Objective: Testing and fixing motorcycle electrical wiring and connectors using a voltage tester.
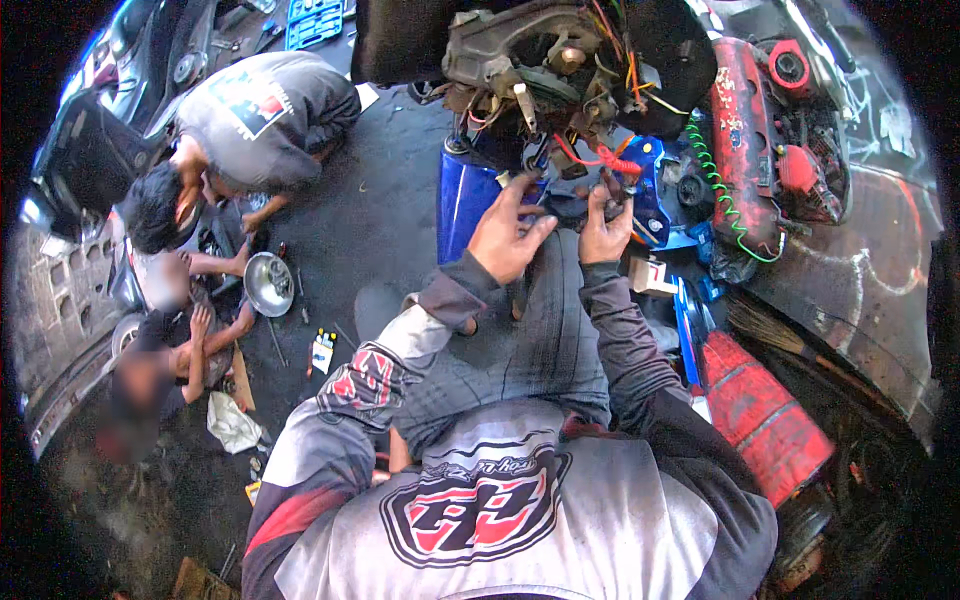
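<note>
I sit bent over the stripped front of a motorcycle (560, 60), where loose wires hang among dirty metal parts. My left hand (507, 238) reaches up beneath it, fingers bent around something dark and small that I cannot make out. Beside it, my right hand (606, 228) pinches another dark piece between thumb and fingers, just under a red coiled wire (620, 162). A dark part spans the gap between both hands, and its kind is unclear. Behind my left fingers stands a blue body panel (465, 205).
To the right are a red air compressor (740, 130) with a green coiled hose (712, 180), a small white box (652, 276) and a red drum (765, 415). At left, a person in grey (265, 110) and another person (165, 375) crouch near a round metal part (269, 284).
</note>
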Demonstrator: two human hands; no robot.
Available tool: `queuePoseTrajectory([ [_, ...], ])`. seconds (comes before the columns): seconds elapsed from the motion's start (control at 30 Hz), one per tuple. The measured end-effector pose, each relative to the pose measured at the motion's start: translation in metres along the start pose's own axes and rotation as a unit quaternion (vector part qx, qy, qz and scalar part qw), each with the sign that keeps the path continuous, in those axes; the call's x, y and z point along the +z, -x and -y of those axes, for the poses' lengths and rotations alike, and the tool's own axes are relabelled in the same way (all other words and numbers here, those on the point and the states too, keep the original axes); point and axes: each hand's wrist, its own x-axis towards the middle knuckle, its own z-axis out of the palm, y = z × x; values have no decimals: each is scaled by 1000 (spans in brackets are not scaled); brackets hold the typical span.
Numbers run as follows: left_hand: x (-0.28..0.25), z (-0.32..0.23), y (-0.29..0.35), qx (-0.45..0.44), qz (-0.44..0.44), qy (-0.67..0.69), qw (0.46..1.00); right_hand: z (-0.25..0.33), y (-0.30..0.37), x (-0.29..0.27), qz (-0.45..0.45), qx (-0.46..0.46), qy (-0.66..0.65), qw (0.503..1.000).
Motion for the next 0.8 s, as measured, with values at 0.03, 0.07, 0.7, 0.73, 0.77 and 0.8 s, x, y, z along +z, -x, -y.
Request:
queuePoseTrajectory([
  [0.03, 8, 1, -9, 5, -16, 16, 1000, -3, -6, 4, -6, -7, -1, 1000],
  [0.07, 17, 4, -16, 13, -31, 33, 999, -4, -11, 11, -52, -56, -40, 996],
  [0.7, 17, 55, -58, 243, 18, 174, 954, -38, -21, 35, -163, -308, -241, 906],
  [0.73, 12, 48, -49, 206, 53, 201, 956, -36, -19, 26, -147, -283, -252, 914],
  [0.77, 10, 52, -47, 217, 49, 199, 955, -22, -12, 23, -126, -257, -266, 920],
  [0.8, 8, 54, -46, 258, 25, 163, 952, -9, -6, 27, -152, -226, -322, 907],
])
